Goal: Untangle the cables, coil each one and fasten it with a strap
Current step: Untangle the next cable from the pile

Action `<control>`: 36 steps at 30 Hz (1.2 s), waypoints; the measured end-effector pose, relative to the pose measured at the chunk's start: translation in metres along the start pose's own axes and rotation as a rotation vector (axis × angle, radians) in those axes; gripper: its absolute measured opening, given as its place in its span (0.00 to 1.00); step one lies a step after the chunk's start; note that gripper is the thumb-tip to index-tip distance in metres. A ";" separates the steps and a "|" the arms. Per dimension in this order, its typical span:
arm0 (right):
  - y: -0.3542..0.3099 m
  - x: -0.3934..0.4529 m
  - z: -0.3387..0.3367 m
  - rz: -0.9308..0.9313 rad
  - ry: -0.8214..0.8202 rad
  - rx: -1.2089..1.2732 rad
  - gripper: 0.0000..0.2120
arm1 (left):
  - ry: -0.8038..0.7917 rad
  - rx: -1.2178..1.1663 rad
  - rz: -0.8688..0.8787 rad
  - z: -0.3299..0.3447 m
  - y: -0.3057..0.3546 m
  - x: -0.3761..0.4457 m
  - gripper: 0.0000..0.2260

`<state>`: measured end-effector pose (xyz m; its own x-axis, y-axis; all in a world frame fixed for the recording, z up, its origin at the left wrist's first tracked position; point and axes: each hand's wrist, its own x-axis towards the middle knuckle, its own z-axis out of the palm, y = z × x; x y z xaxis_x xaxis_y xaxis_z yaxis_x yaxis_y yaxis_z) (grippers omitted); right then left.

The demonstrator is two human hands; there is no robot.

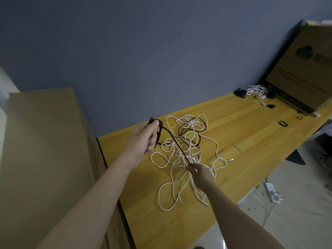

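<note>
A tangle of white cables (179,159) lies in the middle of the yellow wooden table (251,126), with black cable loops mixed in at its far side. My left hand (143,137) is raised over the table's left end and grips a small coil of the black cable (172,139). From that coil the black cable runs taut down to my right hand (199,172), which pinches it between thumb and fingers just above the white tangle.
Coiled white and black cables (255,90) lie at the table's far end beside a large cardboard box (309,69). Small black straps (283,123) lie near the right edge. A tall cardboard box (45,150) stands left of the table. A white power strip (273,193) lies on the floor.
</note>
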<state>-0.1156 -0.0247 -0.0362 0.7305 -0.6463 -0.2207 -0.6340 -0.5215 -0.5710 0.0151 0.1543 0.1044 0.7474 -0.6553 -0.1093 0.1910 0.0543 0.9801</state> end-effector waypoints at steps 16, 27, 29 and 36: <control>-0.111 -0.016 -0.073 -0.297 0.451 0.739 0.15 | -0.067 0.067 -0.114 -0.001 -0.004 0.010 0.19; -0.062 0.007 0.004 -0.161 0.091 -0.106 0.17 | 0.024 -0.249 -0.104 -0.008 0.001 0.010 0.20; -0.055 -0.002 0.020 -0.203 -0.001 -0.262 0.16 | 0.045 -0.274 -0.094 -0.010 0.002 0.011 0.20; -0.057 -0.029 0.044 -0.548 0.073 -0.578 0.09 | 0.022 -0.124 0.044 -0.008 -0.004 0.015 0.16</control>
<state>-0.0897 0.0483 -0.0320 0.9704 -0.2387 0.0361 -0.2354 -0.9687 -0.0784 0.0309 0.1504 0.0978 0.7700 -0.6340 -0.0715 0.2338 0.1760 0.9562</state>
